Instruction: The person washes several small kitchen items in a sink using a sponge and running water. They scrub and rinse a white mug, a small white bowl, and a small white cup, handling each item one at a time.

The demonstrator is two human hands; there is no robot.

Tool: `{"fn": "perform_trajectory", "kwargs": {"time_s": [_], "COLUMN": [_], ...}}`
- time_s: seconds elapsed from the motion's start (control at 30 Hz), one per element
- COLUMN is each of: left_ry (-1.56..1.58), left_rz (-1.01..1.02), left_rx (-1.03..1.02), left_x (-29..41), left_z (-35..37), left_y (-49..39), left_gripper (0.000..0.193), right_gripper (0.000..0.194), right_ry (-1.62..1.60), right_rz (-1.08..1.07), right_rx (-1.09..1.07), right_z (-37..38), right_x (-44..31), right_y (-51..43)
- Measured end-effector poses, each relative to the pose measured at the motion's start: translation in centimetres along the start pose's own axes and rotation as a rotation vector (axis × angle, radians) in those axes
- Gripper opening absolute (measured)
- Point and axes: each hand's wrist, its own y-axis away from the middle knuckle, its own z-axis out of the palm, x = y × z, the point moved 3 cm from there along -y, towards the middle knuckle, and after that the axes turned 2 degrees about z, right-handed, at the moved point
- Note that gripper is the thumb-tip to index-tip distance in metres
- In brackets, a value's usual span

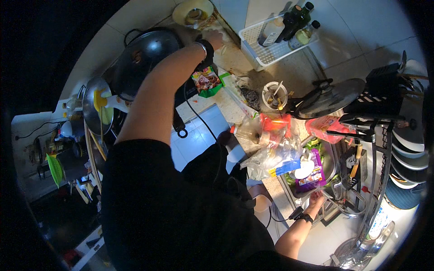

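Observation:
My left hand (pixel 213 39) reaches across the far counter, just below a pale yellow bowl (pixel 178 13) that holds a small round dish; whether it touches anything is unclear. Beside my left forearm is a black wok lid or pan (pixel 149 47), and a green and red food packet (pixel 206 82) lies below the wrist. My right hand (pixel 317 199) is at the near end of a metal basin (pixel 329 152) in the sink area, close to a purple packet (pixel 310 174). Green leafy vegetables (pixel 315 144) lie in the basin. The fingers of both hands are hard to make out.
A white plastic basket (pixel 251 54) holds several bottles. Clear plastic bags (pixel 268 159), a white tub (pixel 274 95), a pan lid (pixel 334 98) and a pink container (pixel 327 127) crowd the counter. A curved faucet (pixel 356 211) and a black dish rack (pixel 381 159) stand at right.

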Motion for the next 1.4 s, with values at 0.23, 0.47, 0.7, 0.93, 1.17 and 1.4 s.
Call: {"fn": "perform_trajectory", "kwargs": {"time_s": [0.23,0.47,0.7,0.93,1.17,1.4], "left_ry": [-0.302,-0.056,0.245,0.331,0.204,1.197], "left_rz": [-0.010,0.251,0.554,1.297,1.391,0.670], "left_rx": [-0.167,-0.050,-0.198,0.332,0.744,0.386], "left_x": [-0.1,-1.3,17.4,47.6,65.6,68.8], "left_z": [4.7,-3.6,-17.0,-16.3,-14.4,-9.0], "left_y": [-2.5,6.7,23.0,31.7,36.4,34.4], "left_gripper": [0.060,0.055,0.067,0.056,0.055,0.069], "right_gripper": [0.042,0.024,0.022,0.075,0.058,0.051], "right_ry": [0.117,0.082,0.285,0.418,1.130,0.578], "right_rz": [-0.013,-0.009,-0.212,-0.289,-0.982,-0.574], "right_rx": [0.053,0.005,-0.382,-1.070,-0.958,-0.526], "right_z": [-1.7,0.1,7.5,8.9,5.5,0.4], "right_x": [0.8,1.3,-0.3,-5.1,-9.1,-6.9], "right_y": [3.7,4.3,12.6,23.2,23.0,16.0]}}
